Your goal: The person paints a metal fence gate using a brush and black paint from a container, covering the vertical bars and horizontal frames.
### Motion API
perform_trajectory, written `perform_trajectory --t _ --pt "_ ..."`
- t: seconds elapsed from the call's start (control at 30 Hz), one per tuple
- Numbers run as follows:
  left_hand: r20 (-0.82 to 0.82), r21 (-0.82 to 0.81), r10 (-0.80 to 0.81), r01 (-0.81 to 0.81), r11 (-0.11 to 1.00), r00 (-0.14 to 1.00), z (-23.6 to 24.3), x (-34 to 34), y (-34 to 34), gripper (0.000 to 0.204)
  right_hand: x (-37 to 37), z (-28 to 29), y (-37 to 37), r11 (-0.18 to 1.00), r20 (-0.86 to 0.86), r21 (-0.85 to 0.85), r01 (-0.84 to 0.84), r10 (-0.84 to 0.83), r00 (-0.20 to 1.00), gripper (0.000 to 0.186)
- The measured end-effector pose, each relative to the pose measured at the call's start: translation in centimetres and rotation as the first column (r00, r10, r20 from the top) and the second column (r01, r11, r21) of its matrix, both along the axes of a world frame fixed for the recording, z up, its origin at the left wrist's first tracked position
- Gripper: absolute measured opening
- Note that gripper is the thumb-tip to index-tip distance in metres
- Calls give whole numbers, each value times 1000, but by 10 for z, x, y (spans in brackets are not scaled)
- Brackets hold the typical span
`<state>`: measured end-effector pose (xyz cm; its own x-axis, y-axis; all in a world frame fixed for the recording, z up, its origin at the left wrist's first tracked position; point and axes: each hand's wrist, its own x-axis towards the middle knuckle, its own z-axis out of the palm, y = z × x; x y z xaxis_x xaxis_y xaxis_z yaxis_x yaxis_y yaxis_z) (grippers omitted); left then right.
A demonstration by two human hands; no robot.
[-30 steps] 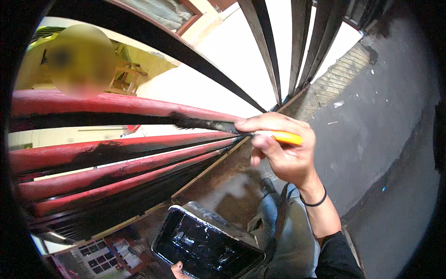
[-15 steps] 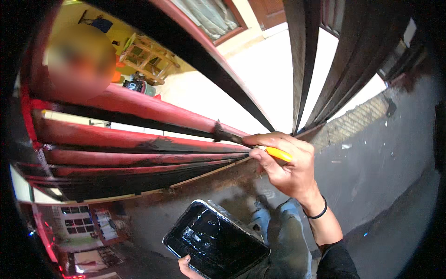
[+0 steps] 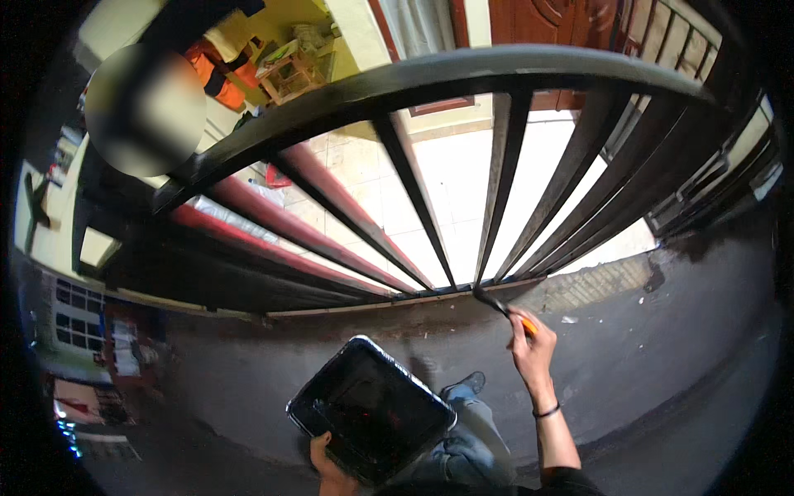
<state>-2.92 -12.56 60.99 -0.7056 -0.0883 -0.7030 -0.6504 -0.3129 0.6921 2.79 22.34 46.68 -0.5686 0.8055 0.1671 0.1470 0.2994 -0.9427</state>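
Paintbrush [image 3: 501, 307] sits light and stiff in my right hand [image 3: 533, 351], grip clamped on its orange handle, bristles at the gate's [image 3: 430, 78] bottom rail; my left hand [image 3: 329, 463] pinches the slippery paint tray [image 3: 372, 409] by its near rim

Place: the outdoor front of a home, at its gate, beside a paved lane.
Gate: a metal gate [image 3: 430, 165] of flat bars, some black, some red, spans the middle of the scene under a curved top rail.
Ground near: dark grey pavement [image 3: 662, 331] runs on the near side, with a low brick edge [image 3: 587, 285] along the gate's foot.
Ground far: pale floor tiles [image 3: 455, 182] lie beyond the bars.
House: a brown wooden door [image 3: 554, 16] and cream walls stand at the far side.
Yard, far left: wooden furniture [image 3: 289, 70] stands against a yellow wall.
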Motion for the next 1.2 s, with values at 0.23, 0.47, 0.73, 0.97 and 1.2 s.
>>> perform_trajectory --t 0.23,0.47,0.73,0.97,1.2 --pt "44 244 -48 36 969 998 -7 18 -51 53 102 87 -61 865 50 -409 291 -298 953 26" --pt "-126 305 -75 111 946 989 28 22 -61 55 -17 120 -49 861 -283 -503 -79 -78 956 29" --pt "-284 226 65 1 974 956 52 33 -26 60 -122 119 -22 786 -501 -501 -362 77 862 31" --pt "-281 139 237 -205 969 930 53 46 -6 62 -127 98 0 889 -270 -377 -260 163 949 26" --pt "-314 196 295 -242 950 902 59 53 15 62 -133 160 -7 751 -660 -472 -462 46 750 31"
